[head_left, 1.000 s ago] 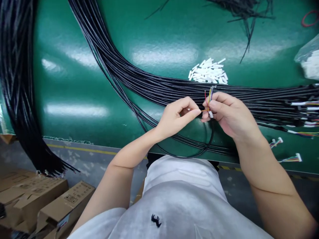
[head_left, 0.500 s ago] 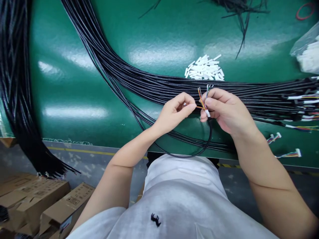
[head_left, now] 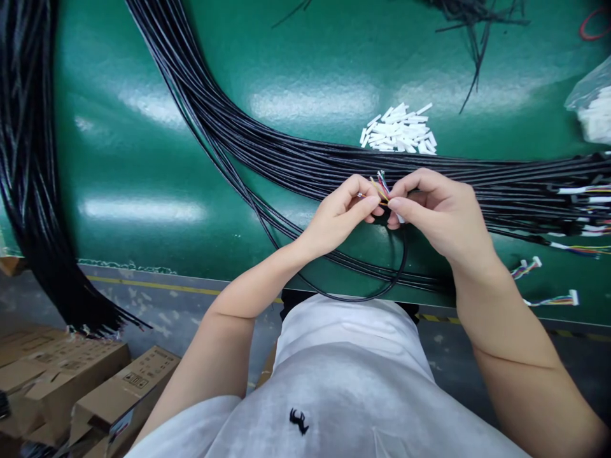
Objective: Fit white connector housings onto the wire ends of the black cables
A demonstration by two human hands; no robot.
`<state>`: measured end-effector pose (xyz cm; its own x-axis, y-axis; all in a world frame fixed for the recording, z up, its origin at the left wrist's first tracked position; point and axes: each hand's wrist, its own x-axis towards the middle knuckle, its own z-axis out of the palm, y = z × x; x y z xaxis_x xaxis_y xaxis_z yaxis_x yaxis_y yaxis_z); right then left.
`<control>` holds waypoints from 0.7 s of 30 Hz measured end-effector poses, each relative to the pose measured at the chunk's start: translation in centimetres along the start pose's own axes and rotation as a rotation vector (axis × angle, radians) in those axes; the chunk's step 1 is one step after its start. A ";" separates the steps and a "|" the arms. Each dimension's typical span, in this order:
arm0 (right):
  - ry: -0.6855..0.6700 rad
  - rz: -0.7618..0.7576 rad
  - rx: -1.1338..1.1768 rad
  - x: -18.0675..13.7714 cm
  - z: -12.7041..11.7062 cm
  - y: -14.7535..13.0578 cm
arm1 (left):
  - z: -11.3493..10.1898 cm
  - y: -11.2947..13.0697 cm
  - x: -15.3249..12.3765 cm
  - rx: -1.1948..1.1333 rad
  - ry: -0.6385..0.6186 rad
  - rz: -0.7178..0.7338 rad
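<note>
My left hand (head_left: 351, 207) pinches thin coloured wires (head_left: 382, 184) that fan out from the end of a black cable (head_left: 405, 251). Close beside it, my right hand (head_left: 432, 213) is closed with thumb and forefinger on the same wires, near a short white sleeve (head_left: 400, 218) at the cable's end. From there the cable loops down past the table's front edge and back up to the left. Several other black cables (head_left: 286, 152) run across the table behind both hands. The fingers partly hide the wires.
Behind the cables lies a pile of short white tubes (head_left: 400, 129). Loose black strips (head_left: 477, 38) and a plastic bag (head_left: 594, 108) are farther back. Connectors with coloured wires (head_left: 554, 298) lie at front right. Another cable bundle (head_left: 28, 159) hangs over the left edge above cardboard boxes (head_left: 124, 388).
Both hands have come closer together at the wires. The wire ends that stood between them have shifted left and are now more covered by my fingers.
</note>
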<state>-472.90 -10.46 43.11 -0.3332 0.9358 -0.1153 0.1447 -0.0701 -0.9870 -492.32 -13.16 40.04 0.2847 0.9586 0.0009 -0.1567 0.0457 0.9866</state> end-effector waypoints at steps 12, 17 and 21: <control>-0.042 0.087 0.101 -0.1 0.0 0.0 | 0.0 -0.3 0.0 -0.051 -0.002 0.044; -0.056 0.188 0.352 0.1 -0.3 -0.2 | 0.4 0.4 -0.2 -0.193 0.005 -0.046; -0.082 0.122 0.335 -0.1 0.0 0.0 | 0.3 0.5 0.0 -0.222 0.037 -0.102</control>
<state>-472.86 -10.50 43.12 -0.4075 0.8839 -0.2295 -0.1211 -0.3014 -0.9458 -492.12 -13.18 40.61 0.2755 0.9554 -0.1067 -0.3344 0.1993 0.9211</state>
